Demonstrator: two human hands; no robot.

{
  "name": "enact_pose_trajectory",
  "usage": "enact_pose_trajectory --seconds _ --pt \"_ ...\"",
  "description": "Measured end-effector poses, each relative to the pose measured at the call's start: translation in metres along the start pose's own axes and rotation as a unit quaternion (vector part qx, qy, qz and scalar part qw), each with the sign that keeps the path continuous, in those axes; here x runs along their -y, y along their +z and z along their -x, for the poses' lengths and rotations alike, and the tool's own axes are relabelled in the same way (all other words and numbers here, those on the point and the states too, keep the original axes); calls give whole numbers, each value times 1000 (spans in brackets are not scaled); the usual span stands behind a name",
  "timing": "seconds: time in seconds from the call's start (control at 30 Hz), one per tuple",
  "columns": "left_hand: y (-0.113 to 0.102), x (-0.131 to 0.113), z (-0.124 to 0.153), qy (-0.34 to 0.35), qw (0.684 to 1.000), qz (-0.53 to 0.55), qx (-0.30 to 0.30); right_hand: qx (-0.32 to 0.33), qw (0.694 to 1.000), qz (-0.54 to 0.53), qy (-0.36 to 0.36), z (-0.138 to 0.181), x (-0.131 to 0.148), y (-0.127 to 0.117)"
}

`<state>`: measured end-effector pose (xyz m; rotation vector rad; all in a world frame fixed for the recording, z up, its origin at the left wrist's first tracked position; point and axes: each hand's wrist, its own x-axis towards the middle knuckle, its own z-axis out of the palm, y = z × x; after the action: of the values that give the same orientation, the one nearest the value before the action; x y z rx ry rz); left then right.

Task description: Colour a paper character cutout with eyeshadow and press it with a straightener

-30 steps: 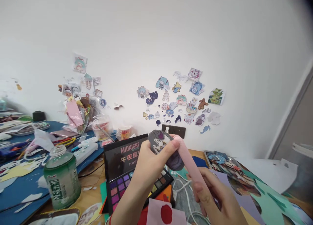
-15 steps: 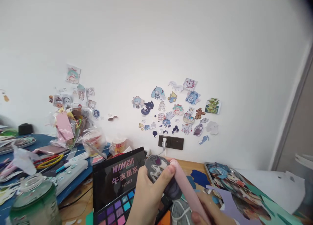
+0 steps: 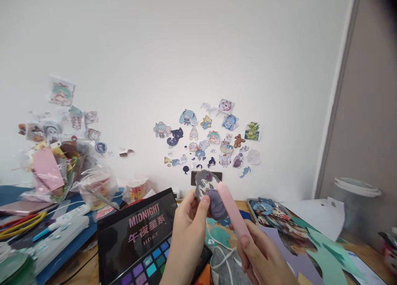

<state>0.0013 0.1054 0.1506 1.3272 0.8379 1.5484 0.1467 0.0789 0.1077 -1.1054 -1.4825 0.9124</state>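
My left hand (image 3: 186, 231) pinches a cut-out cartoon sticker (image 3: 208, 191), grey and purple, and holds it upright in front of the wall. My right hand (image 3: 263, 258) grips a long pink stick-shaped tool (image 3: 233, 212), whose rounded tip touches the sticker's right side. Both hands hover over an open eyeshadow palette (image 3: 139, 235) with "MIDNIGHT" printed on its black lid.
Many small cartoon stickers (image 3: 211, 140) cover the white wall; a dark socket sits behind the held sticker. To the left are plastic-wrapped items (image 3: 58, 169), a power strip (image 3: 58, 233) and yellow cords. Printed sheets (image 3: 276, 217) and green paper (image 3: 328, 256) lie on the right, with a white cable (image 3: 221, 256) below.
The view has swung to the right, so the green bottle has nearly left the frame. Both hands rose slightly with the sticker and the pink tool, still held together.
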Motion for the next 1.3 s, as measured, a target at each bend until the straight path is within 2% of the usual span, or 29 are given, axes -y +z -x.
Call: enact_pose_trajectory --seconds 0.1,0.2,0.4,0.6,0.73,0.87,1.03,1.13,1.3 --pt "-6 -4 3 0 1000 17 10 26 999 -27 12 1 7 -8" --pt "-11 -9 8 8 999 8 36 23 998 -53 19 5 17 -13" --pt "-11 -16 17 23 995 -47 89 57 998 -23 1 15 25 -17" --pt "-9 -19 18 20 990 -97 103 57 998 21 -23 15 26 -17" --pt "-7 -19 17 45 989 -124 73 32 997 62 -46 17 31 -15" --pt "-10 -22 15 58 992 -109 22 -3 972 203 -120 21 34 -13" --pt "-20 -22 13 30 999 -2 36 -35 924 330 -190 25 31 -11" --pt "-23 -20 13 48 998 24 46 -27 910 354 -214 25 29 -11" --pt "-26 -21 17 88 995 31 38 -31 907 337 -250 26 26 -9"
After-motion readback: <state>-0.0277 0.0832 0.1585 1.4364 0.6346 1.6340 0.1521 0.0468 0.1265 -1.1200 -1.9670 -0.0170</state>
